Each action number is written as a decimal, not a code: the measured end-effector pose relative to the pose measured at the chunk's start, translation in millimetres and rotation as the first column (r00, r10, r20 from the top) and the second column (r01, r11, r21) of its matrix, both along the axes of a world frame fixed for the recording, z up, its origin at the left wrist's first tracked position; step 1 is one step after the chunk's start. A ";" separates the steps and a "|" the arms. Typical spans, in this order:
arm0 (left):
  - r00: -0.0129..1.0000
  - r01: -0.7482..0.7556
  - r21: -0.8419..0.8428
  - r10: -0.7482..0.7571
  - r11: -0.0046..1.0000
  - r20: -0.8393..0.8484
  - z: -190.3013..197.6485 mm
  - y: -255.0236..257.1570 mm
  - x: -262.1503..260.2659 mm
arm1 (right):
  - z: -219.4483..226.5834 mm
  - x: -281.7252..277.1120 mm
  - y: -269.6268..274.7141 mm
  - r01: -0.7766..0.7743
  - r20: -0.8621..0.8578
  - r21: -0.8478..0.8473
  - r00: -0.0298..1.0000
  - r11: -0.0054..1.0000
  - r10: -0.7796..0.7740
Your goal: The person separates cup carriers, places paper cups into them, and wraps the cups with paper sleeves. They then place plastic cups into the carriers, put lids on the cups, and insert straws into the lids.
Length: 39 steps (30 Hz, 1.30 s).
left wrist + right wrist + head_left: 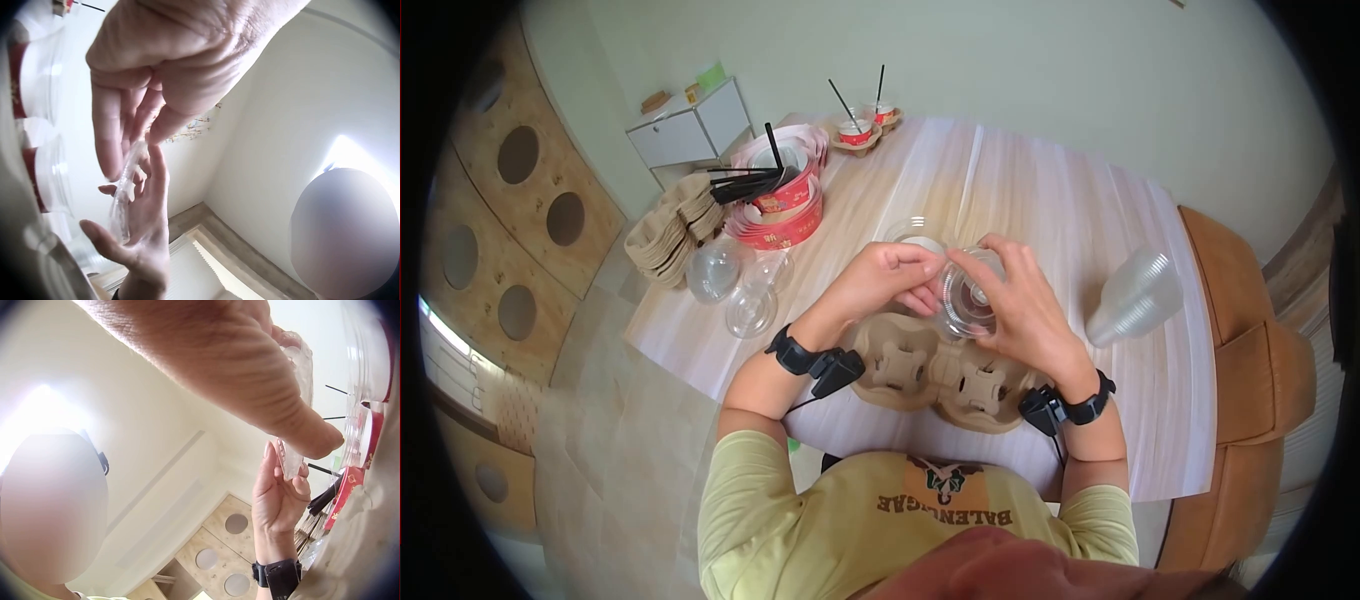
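Note:
A clear plastic lid is between my two hands over the table. My left hand pinches its edge between thumb and fingers, as the left wrist view also shows. On the other side, my right hand holds the lid by its rim, thumb and fingers spread across it. Below the hands lies a brown pulp cup carrier, partly covered by them. Just beyond the hands stands a clear cup, its lower part hidden. Clear cups with red sleeves appear at the left wrist view's left edge.
Stacked clear cups lie at the right. On the left are loose clear lids, stacked pulp carriers, red cup sleeves and black straws. Two cups with straws sit in a carrier at the far edge.

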<state>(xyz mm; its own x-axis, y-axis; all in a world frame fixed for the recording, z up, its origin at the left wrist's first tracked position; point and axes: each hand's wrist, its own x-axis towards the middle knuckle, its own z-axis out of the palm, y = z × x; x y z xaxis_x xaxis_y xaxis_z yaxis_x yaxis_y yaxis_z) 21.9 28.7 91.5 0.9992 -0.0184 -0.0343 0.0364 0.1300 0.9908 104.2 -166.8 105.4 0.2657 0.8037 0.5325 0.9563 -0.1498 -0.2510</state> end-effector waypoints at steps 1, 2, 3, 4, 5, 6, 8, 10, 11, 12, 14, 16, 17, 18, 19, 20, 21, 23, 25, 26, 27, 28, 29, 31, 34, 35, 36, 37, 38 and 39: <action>1.000 -0.003 -0.007 0.003 1.000 0.002 1.3 -1.0 -0.8 | -0.5 0.7 0.2 -0.018 0.004 -0.010 1.000 1.000 0.018; 1.000 0.002 0.004 -0.002 1.000 0.006 1.4 -1.4 -0.8 | -0.8 1.4 0.1 -0.036 0.007 -0.020 0.999 0.999 0.036; 1.000 0.004 0.017 -0.004 1.000 0.014 0.4 -1.1 -0.7 | -1.0 1.7 -0.1 -0.032 0.010 -0.011 0.999 0.999 0.032; 1.000 0.004 0.029 -0.005 1.000 0.020 0.7 -0.7 -0.7 | -1.5 1.8 -0.2 -0.062 -0.024 0.000 0.998 0.998 0.062; 1.000 0.005 0.035 -0.006 0.999 0.019 2.0 0.0 -1.1 | -2.2 1.6 0.0 -0.093 -0.059 0.011 0.994 0.996 0.093; 0.999 0.003 0.033 -0.004 0.999 0.034 2.0 1.0 -2.2 | -3.2 1.1 0.5 -0.093 -0.061 0.015 0.994 0.996 0.094; 0.999 -0.007 0.025 0.006 1.000 0.045 2.4 1.4 -5.1 | -3.0 -0.6 1.4 -0.144 -0.133 0.025 0.980 0.989 0.146; 0.999 0.037 0.073 -0.039 0.997 0.032 5.2 0.5 -6.7 | -0.1 -2.0 1.3 -0.142 -0.133 0.005 0.981 0.990 0.141; 0.999 0.032 0.069 -0.034 0.997 0.031 5.7 -3.2 -6.7 | 1.0 -2.0 1.5 -0.130 -0.132 -0.013 0.983 0.991 0.128; 0.999 0.022 0.106 -0.025 0.994 0.023 5.3 -9.1 -5.9 | 0.6 -1.7 2.1 -0.133 -0.135 -0.017 0.982 0.991 0.129; 1.000 0.015 0.134 -0.016 0.991 0.007 5.8 -14.1 -6.7 | -3.0 -1.6 2.4 -0.087 -0.071 -0.072 0.994 0.994 0.082; 1.000 -0.010 0.127 0.007 0.992 0.021 8.4 -15.3 -9.2 | 1.0 -5.9 0.6 -0.073 -0.080 -0.072 0.995 0.995 0.067; 1.000 -0.011 0.123 0.009 0.992 0.016 7.7 -15.1 -10.1 | 2.5 -7.1 0.5 -0.060 -0.079 -0.066 0.995 0.996 0.055; 1.000 -0.013 0.127 0.009 0.992 0.028 7.6 -14.6 -10.7 | 1.0 -7.2 0.8 -0.061 -0.080 -0.068 0.995 0.996 0.056; 0.999 -0.014 0.131 0.009 0.991 0.044 8.3 -14.1 -10.9 | -0.9 -7.2 0.4 -0.021 -0.067 -0.047 0.998 0.999 0.018; 0.999 -0.013 0.132 0.006 0.991 0.054 9.7 -13.1 -10.4 | -1.2 -6.4 0.2 0.021 -0.047 -0.024 0.999 0.999 -0.022; 0.999 -0.020 0.128 0.014 0.992 0.049 10.8 -12.3 -10.5 | 0.7 -6.8 0.0 0.025 -0.038 -0.027 0.999 0.999 -0.026; 0.999 -0.027 0.112 0.022 0.993 0.040 10.3 -13.1 -10.1 | 4.3 -10.8 -1.0 0.099 -0.018 -0.097 0.995 0.990 -0.101; 0.999 -0.014 0.090 0.011 0.996 0.033 9.9 -12.8 -9.5 | 5.0 -13.0 -1.3 0.095 -0.015 -0.097 0.995 0.991 -0.097; 0.999 -0.018 0.082 0.016 0.996 0.028 9.4 -12.9 -9.6 | 4.1 -13.6 -1.0 0.092 -0.009 -0.088 0.996 0.992 -0.094; 1.000 -0.009 0.073 0.008 0.997 0.025 9.1 -13.0 -9.3 | 2.6 -13.4 -0.5 0.088 -0.012 -0.094 0.996 0.992 -0.090; 1.000 -0.001 0.064 -0.001 0.998 0.023 8.4 -12.7 -8.9 | 1.4 -12.3 0.1 0.051 -0.055 -0.069 0.997 0.996 -0.055; 1.000 -0.004 0.058 0.003 0.998 0.022 7.1 -11.8 -8.4 | 0.7 -11.1 0.7 0.016 -0.097 -0.043 0.995 0.999 -0.020; 1.000 0.011 0.042 -0.012 0.999 0.013 5.5 -9.7 -6.6 | 0.6 -9.1 2.0 0.009 -0.110 -0.049 0.994 0.999 -0.015; 0.998 0.052 0.020 -0.052 0.998 0.018 2.6 -7.0 -5.0 | 3.2 -8.1 2.4 -0.005 -0.145 -0.067 0.989 0.998 -0.004; 0.999 0.050 0.017 -0.051 0.999 0.019 2.1 -6.6 -4.6 | 4.5 -7.8 2.3 -0.015 -0.167 -0.078 0.986 0.997 0.002; 0.998 0.060 0.006 -0.060 0.998 0.016 1.8 -6.4 -4.1 | 4.9 -7.0 2.3 -0.016 -0.166 -0.081 0.986 0.997 0.002; 0.998 0.069 -0.003 -0.069 0.998 0.013 1.8 -6.3 -3.6 | 5.4 -6.0 2.2 -0.037 -0.189 -0.071 0.982 0.997 0.023; 0.998 0.069 -0.004 -0.069 0.998 0.014 1.1 -6.4 -2.8 | 6.1 -4.7 2.0 -0.059 -0.212 -0.060 0.976 0.996 0.045; 0.997 0.074 -0.028 -0.073 0.997 0.020 -0.8 -6.3 -1.6 | 5.2 -2.5 2.1 -0.059 -0.211 -0.060 0.976 0.996 0.045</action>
<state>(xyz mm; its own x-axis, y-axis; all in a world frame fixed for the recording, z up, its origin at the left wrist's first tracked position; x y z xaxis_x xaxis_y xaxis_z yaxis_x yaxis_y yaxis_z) 20.4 22.4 90.7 0.9956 -0.0924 -0.0136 0.0280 0.1561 0.9873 101.7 -164.7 110.6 0.3229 0.8504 0.4154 0.8905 -0.1243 -0.4377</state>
